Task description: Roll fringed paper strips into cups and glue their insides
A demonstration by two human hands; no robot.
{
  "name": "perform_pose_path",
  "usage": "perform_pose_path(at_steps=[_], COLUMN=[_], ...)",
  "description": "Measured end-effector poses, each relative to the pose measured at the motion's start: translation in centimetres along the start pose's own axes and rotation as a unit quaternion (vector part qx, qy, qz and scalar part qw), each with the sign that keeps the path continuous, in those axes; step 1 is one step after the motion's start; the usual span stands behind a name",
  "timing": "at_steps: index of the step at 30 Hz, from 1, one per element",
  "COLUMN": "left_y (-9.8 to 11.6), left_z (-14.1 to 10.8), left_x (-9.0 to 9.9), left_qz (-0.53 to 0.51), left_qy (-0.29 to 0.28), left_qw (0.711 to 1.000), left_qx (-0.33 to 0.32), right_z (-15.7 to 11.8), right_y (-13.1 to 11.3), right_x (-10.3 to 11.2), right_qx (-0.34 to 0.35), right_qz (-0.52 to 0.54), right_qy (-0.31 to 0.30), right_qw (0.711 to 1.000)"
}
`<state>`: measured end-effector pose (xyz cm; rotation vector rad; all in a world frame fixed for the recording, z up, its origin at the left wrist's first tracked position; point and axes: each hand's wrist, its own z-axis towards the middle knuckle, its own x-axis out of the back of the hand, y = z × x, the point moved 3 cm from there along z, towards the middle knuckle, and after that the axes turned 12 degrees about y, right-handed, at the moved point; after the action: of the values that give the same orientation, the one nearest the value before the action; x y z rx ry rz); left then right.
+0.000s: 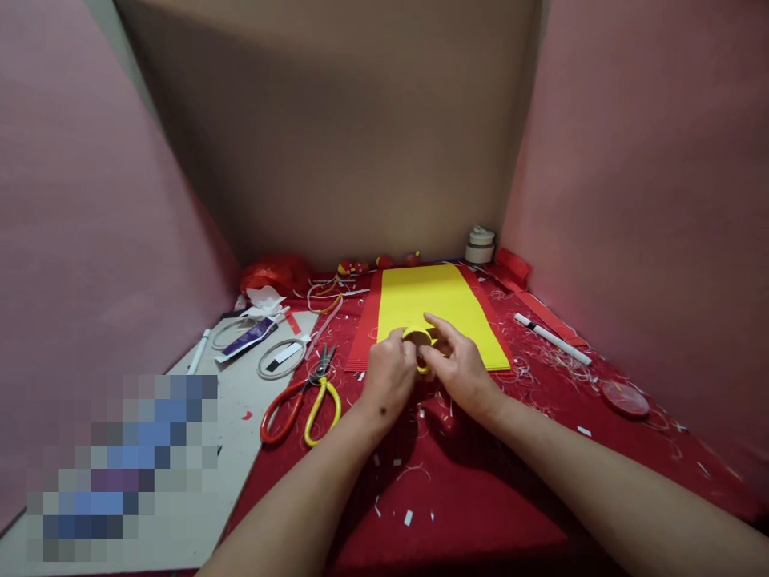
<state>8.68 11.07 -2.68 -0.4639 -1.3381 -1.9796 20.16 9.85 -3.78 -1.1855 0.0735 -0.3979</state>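
A small yellow curled strip [416, 330], ring-shaped and seemingly of corrugated paper, is held up between my hands over the red cloth. My left hand [390, 375] has its fingers closed on the strip's left side. My right hand [462, 367] grips its right side, with the thumb near the middle and the index finger raised; part of the strip is hidden by the fingers. Just beyond lies a stack of yellow sheets [429, 296] on top of red sheets [364, 332]. Scissors [318, 381] with one red and one yellow handle lie partly open to the left of my left hand.
On a grey board [240, 417] at left are a purple-and-white tube [246, 340] and a roll of tape [281, 359]. A white marker [553, 338] and a round clear lid [625, 398] lie at right. A white container [480, 245] stands behind. Paper scraps litter the cloth.
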Motion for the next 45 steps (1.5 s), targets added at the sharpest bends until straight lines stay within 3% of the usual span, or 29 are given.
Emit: perform_pose_path(at_steps=[3, 7, 12, 16, 20, 23, 27, 32, 36, 45], left_y=[-0.6, -1.2, -1.4, -1.2, -1.0, -1.0, -1.4, -1.3, -1.0, -0.4], left_z=[0.4, 0.6, 0.3, 0.0, 0.1, 0.7, 1.2, 1.3, 1.2, 0.9], left_x=[0.0, -0.3, -1.0, -1.1, -0.3, 0.8, 1.8, 1.7, 1.9, 1.9], left_qz=[-0.186, -0.334, -0.376, -0.391, -0.394, -0.39, -0.383, -0.414, -0.428, -0.411], left_qy=[-0.066, -0.135, -0.192, -0.227, -0.269, -0.225, -0.133, -0.09, -0.081, -0.087], left_qw=[0.972, 0.912, 0.879, 0.862, 0.846, 0.86, 0.882, 0.88, 0.88, 0.893], left_qx=[0.127, 0.194, 0.223, 0.231, 0.236, 0.24, 0.239, 0.212, 0.187, 0.16], right_z=[0.1, 0.7, 0.9, 0.7, 0.8, 1.1, 1.3, 1.2, 1.1, 1.0], right_y=[0.0, 0.3, 1.0, 1.0, 1.0, 1.3, 1.7, 1.5, 1.5, 1.4], right_x=[0.2, 0.2, -0.2, -0.2, 0.1, 0.1, -0.1, 0.1, 0.4, 0.3], right_qx=[-0.069, -0.039, -0.043, -0.075, -0.09, -0.14, -0.226, -0.3, -0.34, -0.346], right_qz=[0.1, 0.118, 0.101, 0.167, 0.229, 0.296, 0.405, 0.481, 0.488, 0.515], right_qy=[-0.052, -0.083, -0.126, -0.188, -0.196, -0.21, -0.248, -0.276, -0.28, -0.308], right_qw=[0.991, 0.989, 0.986, 0.965, 0.949, 0.921, 0.851, 0.776, 0.753, 0.722])
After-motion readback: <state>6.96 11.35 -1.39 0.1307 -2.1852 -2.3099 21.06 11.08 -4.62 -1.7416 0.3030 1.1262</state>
